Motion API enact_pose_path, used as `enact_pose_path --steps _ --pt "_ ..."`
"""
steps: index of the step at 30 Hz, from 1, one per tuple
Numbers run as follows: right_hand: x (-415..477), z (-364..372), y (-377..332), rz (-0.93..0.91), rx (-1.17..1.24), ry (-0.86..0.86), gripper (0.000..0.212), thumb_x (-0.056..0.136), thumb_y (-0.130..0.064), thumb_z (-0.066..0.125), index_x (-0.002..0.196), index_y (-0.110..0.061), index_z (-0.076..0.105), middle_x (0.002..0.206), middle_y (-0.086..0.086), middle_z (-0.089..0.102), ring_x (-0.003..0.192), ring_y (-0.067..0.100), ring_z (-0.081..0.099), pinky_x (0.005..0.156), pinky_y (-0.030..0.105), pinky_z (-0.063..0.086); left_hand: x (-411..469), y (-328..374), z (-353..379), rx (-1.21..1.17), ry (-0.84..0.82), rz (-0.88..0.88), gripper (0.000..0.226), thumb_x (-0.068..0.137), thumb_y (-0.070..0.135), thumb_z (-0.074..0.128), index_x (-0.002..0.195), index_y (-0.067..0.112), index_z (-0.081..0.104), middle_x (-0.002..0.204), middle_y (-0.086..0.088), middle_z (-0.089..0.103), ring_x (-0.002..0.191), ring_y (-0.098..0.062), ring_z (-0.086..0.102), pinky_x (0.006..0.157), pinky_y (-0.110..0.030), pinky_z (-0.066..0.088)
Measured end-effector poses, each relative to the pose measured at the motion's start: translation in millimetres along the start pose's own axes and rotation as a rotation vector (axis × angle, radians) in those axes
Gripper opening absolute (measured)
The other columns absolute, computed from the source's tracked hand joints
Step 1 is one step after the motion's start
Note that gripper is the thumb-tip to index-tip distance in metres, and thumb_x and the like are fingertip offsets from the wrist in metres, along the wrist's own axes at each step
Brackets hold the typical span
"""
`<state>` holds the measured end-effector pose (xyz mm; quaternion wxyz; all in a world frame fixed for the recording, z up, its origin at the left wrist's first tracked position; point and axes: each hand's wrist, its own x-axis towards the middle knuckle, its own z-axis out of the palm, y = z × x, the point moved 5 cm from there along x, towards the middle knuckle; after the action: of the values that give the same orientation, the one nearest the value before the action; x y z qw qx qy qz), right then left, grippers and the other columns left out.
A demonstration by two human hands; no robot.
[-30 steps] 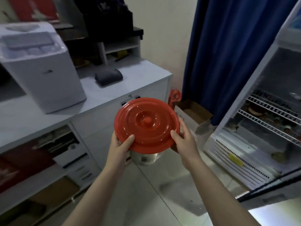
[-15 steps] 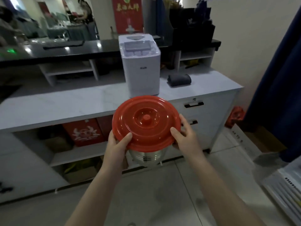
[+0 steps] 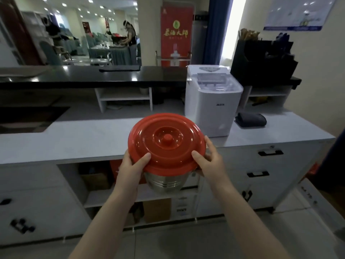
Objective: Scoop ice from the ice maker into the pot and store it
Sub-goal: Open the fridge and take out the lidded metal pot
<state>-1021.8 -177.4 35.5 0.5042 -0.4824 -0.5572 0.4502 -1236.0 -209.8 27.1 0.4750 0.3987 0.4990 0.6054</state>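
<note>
Clasping pot point(image 3: 164, 182) — hands point(image 3: 130, 166) point(image 3: 211, 161) either side

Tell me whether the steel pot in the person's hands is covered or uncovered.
Covered: the round red plastic lid sits flat over the shiny steel pot, with the left hand and right hand gripping its rim.

Lidded steel pot point(image 3: 164, 181) held in the air in front of the white ice maker point(image 3: 212, 109).
The pot is shiny steel with ribbed rings low on its wall. It is upright and closed by a round red lid point(image 3: 167, 142), wider than the body, with concentric ridges and a small centre knob. The left hand point(image 3: 130, 165) and right hand point(image 3: 211, 161) grip it at opposite sides, thumbs on the lid's rim. The ice maker, a white box with a clear window in its shut top, stands on the pale surface point(image 3: 84, 139) beyond the pot, to its right.
</note>
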Motion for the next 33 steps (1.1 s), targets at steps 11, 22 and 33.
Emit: enact_pose_path --steps 11,22,33 --pt "85 56 -8 -0.024 -0.015 0.012 0.054 0.084 -0.033 0.070 0.114 -0.065 0.038 0.116 -0.004 0.063 0.111 0.016 0.060 0.094 0.045 0.052 101 10 -39 -0.005 0.004 -0.018 0.042 0.086 0.031 0.063 0.126 0.029 0.050 0.119 0.002 0.062 0.111 -0.018 0.059 0.096 -0.041 0.048" --pt "230 63 26 0.041 -0.054 -0.077 0.067 0.069 -0.054 0.071 0.129 -0.055 0.042 0.117 0.004 0.064 0.113 0.025 0.060 0.092 0.052 0.052 221 -1 -14 -0.050 0.118 -0.036 0.035 0.089 0.019 0.061 0.123 0.024 0.053 0.116 -0.001 0.064 0.108 -0.017 0.060 0.080 -0.027 0.050" --pt "343 68 58 0.125 -0.081 -0.186 0.086 0.068 -0.057 0.069 0.143 -0.047 0.027 0.122 -0.006 0.060 0.115 0.016 0.057 0.097 0.047 0.050 306 -9 8 -0.029 0.217 -0.068 0.034 0.089 0.021 0.060 0.122 0.028 0.053 0.116 0.000 0.065 0.107 -0.016 0.061 0.078 -0.025 0.049"
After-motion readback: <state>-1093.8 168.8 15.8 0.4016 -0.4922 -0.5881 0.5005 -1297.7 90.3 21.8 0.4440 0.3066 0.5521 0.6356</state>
